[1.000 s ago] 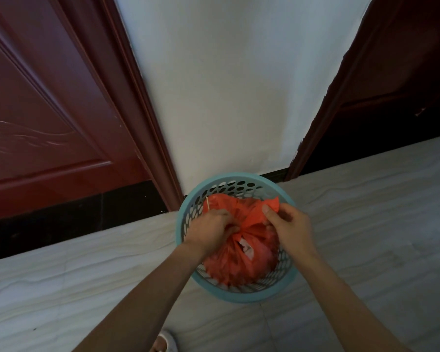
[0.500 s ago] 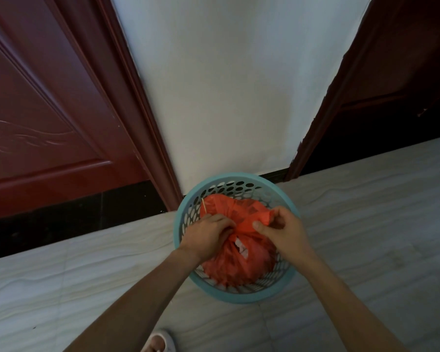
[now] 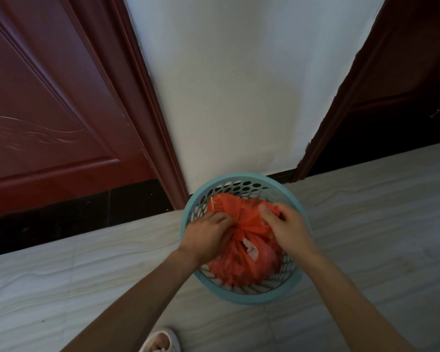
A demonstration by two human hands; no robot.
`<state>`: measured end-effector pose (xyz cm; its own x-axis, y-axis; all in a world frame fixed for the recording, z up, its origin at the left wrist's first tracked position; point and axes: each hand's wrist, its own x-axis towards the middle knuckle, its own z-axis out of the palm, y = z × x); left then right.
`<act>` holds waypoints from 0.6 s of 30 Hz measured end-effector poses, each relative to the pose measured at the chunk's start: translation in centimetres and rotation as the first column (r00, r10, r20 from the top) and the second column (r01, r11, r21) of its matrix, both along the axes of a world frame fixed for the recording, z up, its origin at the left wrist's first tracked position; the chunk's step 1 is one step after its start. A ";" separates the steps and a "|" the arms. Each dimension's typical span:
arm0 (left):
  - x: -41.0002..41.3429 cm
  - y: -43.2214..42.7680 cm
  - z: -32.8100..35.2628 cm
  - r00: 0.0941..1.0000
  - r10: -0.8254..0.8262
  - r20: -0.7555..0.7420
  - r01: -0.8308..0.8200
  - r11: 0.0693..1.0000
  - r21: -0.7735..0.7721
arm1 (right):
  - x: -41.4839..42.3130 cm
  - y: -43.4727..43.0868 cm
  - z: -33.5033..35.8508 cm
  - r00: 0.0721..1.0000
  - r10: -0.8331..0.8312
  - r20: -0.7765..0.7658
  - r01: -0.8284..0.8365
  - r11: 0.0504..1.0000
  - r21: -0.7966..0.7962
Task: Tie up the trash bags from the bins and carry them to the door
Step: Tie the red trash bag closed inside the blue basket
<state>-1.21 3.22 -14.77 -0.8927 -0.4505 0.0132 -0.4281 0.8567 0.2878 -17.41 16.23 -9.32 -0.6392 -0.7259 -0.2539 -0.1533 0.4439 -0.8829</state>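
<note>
While the left hand (image 3: 208, 235) and right hand (image 3: 287, 229) pinched the gathered neck of the red trash bag (image 3: 239, 265) inside the blue bin (image 3: 239, 177), overtugging risked tearing it.

Right grip (image 3: 287, 231) shifted left toward left grip (image 3: 208, 233); gap between them narrower. Loose flap of the red trash bag (image 3: 241, 262), 1.0 s ago sticking up free right of centre, now held under right thumb. Bag neck bunched tighter between grips.
</note>
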 end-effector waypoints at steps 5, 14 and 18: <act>4.7 0.6 -0.5 0.987 0.125 -0.098 -0.135 0.986 -0.100 | -0.2 -0.6 1.3 0.996 0.067 0.066 -0.066 0.998 -0.016; 4.9 0.5 -1.4 0.930 0.357 0.085 -0.363 0.929 0.077 | 3.0 -3.2 2.6 0.995 0.090 0.036 -0.089 0.995 -0.048; 4.7 0.3 -2.3 0.933 0.355 0.056 -0.359 0.916 0.177 | 3.5 -4.5 4.2 0.999 -0.009 0.048 0.016 0.989 -0.150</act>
